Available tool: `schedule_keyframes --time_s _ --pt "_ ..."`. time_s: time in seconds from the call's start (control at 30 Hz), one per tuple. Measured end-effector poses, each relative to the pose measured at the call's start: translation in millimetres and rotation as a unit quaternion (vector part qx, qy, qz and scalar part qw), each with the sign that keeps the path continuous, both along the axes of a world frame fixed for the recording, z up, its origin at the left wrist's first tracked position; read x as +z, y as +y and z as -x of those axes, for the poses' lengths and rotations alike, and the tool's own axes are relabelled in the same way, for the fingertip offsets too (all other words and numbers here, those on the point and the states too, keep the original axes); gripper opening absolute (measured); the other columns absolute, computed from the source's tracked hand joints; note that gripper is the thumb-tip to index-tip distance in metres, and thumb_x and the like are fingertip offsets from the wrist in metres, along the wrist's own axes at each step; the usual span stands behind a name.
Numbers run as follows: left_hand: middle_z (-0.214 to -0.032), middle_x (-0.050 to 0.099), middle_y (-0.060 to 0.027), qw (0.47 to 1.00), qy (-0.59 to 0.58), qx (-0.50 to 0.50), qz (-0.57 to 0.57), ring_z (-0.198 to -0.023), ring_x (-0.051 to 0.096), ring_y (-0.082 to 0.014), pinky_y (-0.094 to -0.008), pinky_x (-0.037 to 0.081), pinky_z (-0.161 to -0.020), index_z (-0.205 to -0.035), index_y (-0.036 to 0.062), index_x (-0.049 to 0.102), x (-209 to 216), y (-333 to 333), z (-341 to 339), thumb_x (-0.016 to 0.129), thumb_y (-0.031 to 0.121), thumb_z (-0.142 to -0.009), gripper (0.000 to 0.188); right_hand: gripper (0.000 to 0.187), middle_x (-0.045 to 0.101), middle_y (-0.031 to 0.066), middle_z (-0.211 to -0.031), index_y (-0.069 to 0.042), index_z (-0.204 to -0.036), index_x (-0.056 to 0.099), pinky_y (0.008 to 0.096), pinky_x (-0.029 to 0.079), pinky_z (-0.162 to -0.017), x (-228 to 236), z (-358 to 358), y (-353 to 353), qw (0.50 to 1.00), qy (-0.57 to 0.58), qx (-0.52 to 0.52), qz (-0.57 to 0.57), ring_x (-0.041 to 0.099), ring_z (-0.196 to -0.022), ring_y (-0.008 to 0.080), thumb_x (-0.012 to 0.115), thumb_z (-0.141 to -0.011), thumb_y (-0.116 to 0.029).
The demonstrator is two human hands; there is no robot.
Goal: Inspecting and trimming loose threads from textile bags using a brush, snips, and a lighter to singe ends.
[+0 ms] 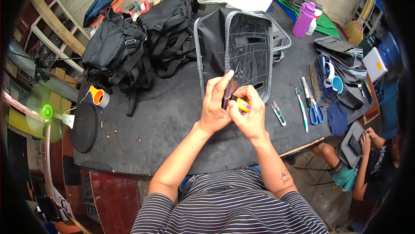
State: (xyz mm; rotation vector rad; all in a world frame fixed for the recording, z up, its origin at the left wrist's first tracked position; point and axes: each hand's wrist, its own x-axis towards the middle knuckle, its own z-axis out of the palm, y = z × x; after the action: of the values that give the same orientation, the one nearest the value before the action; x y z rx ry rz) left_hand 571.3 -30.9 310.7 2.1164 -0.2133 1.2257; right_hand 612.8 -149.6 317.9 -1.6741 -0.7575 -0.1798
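My left hand (215,109) is closed on the near edge of a black bag panel (250,28) with grey piping and clear plastic facing, which stands open in front of me. Pinched in my right hand (251,119) is a small yellow lighter (243,105), its dark top close to the edge held in my left fingers. Both hands meet over the middle of the table, and the fingers partly hide the bag's edge. Just right of my right hand lie green-handled thread snips (278,113).
Two black backpacks (114,52) stand at the back left of the dark table (173,117). To the right are a toothbrush (301,109), blue scissors (317,113) and a purple bottle (304,20). A small fan (47,112) is at the left. Another person (371,160) sits at the lower right.
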Motion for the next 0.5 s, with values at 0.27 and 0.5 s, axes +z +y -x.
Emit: schedule_keyframes --time_s 0.27,0.5 --pt "-0.110 0.055 -0.0138 1.000 -0.016 0.020 0.004 -0.096 0.056 -0.0279 -0.0355 0.049 -0.083 -0.133 0.0023 0.049 10.8 -2.8 3.3 0.067 0.001 -0.072 0.064 0.027 0.058 0.0101 -0.082 0.000 -0.092 0.052 0.0331 0.049 -0.069 -9.0 4.1 0.0 0.992 0.093 0.046 -0.075 0.060 -0.073 0.0231 0.070 -0.077 -0.013" --pt "-0.099 0.053 -0.0019 0.981 0.024 0.045 0.185 -0.076 0.049 -0.0068 -0.0213 0.043 -0.067 -0.129 0.0028 0.056 15.1 -6.5 6.4 0.061 -0.002 -0.085 0.044 0.071 0.056 0.0172 -0.113 -0.002 -0.120 0.050 0.0365 0.052 -0.083 -15.0 17.8 -16.9 1.000 -0.009 0.029 -0.003 0.061 -0.100 0.0306 0.086 -0.067 -0.032"
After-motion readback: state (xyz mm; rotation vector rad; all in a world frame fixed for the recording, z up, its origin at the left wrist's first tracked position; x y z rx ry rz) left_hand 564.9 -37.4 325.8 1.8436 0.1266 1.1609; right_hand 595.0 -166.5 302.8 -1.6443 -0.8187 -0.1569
